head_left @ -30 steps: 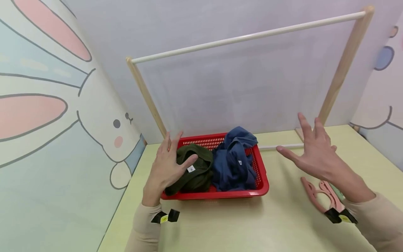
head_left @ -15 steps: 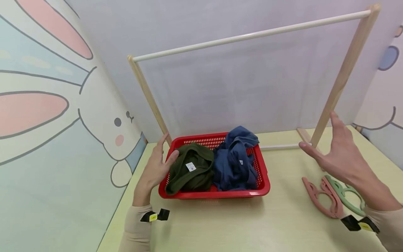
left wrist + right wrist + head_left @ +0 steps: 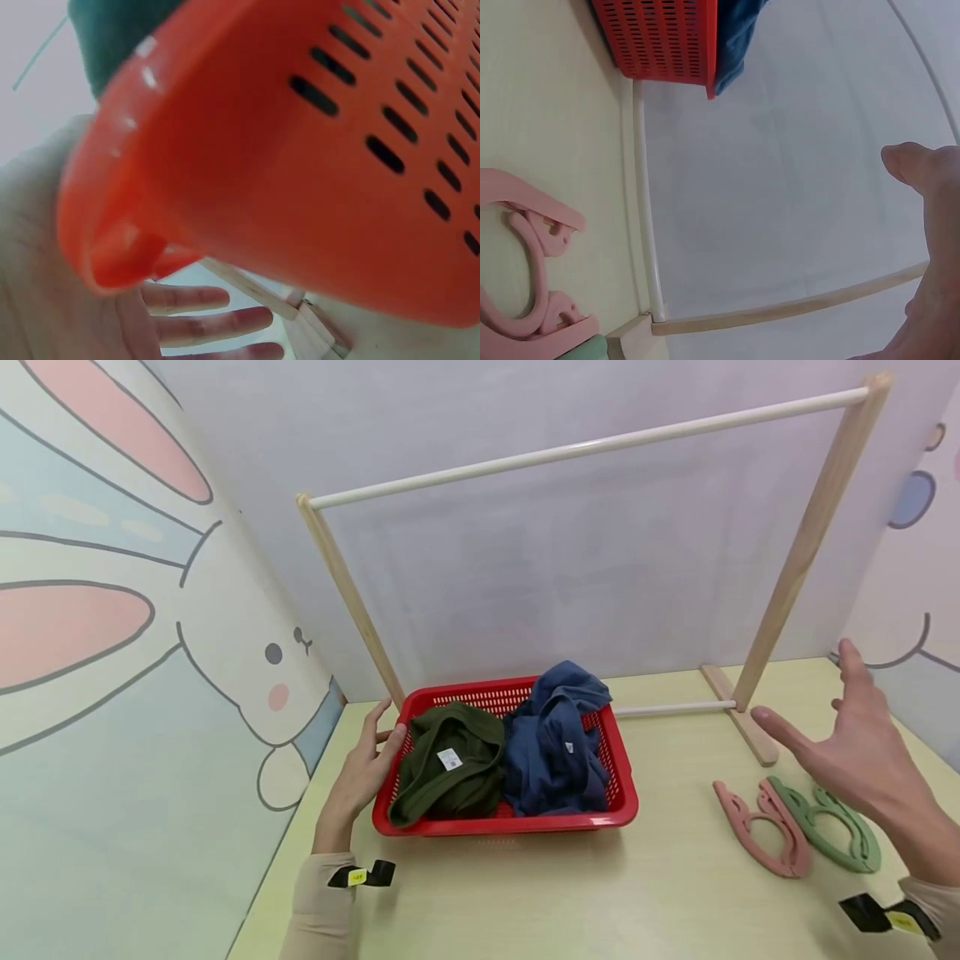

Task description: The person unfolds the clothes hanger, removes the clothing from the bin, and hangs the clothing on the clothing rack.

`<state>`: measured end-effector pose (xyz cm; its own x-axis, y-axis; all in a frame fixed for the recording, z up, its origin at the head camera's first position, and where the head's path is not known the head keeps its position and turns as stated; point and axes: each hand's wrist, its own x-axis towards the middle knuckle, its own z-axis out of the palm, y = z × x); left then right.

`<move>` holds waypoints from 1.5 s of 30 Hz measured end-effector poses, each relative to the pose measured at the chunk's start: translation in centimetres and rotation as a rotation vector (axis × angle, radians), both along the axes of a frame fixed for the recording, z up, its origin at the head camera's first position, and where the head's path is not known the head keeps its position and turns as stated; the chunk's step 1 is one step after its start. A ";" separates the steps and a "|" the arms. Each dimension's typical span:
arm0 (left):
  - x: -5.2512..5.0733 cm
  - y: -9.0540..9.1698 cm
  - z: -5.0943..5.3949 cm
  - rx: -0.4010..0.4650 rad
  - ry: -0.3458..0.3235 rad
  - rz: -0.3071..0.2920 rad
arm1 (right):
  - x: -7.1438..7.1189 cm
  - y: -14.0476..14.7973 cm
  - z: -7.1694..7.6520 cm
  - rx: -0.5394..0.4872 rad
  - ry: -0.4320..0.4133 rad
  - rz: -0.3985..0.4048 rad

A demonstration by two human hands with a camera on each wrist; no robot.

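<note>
A red plastic basket (image 3: 517,824) stands on the table, with a dark green garment (image 3: 472,785) bearing a white label at its left and a navy blue garment (image 3: 547,768) at its right. My left hand (image 3: 362,775) is at the basket's left rim, thumb by the edge. In the left wrist view, its other fingers (image 3: 214,326) extend straight below the rim. My right hand (image 3: 873,752) is spread in the air at the right, holding nothing. Near it on the table lie a pink folding hanger (image 3: 793,847) and a green folding hanger (image 3: 857,852).
Behind the basket rises a rack with a white top rail (image 3: 585,449) and wooden posts (image 3: 813,535). Its wooden foot (image 3: 756,739) and low white bar (image 3: 675,707) are on the table. A rabbit-painted wall (image 3: 232,635) borders the left.
My left hand has moved left and down, from over the green garment to the basket's left rim. My right hand has moved right, uncovering the green hanger.
</note>
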<state>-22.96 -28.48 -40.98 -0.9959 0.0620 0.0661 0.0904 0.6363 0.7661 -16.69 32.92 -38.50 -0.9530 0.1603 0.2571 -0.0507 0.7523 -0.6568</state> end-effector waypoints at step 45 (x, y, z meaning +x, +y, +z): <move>-0.7 -0.5 -1.9 0.268 -0.125 -0.058 | 4.9 5.7 -8.7 -0.276 -0.013 -0.081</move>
<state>-23.71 -28.95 -42.91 -0.9926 0.1161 -0.0354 0.0150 0.4065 0.9135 -11.78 38.61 -47.22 -0.9371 0.2987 0.1807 0.0125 0.5461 -0.8376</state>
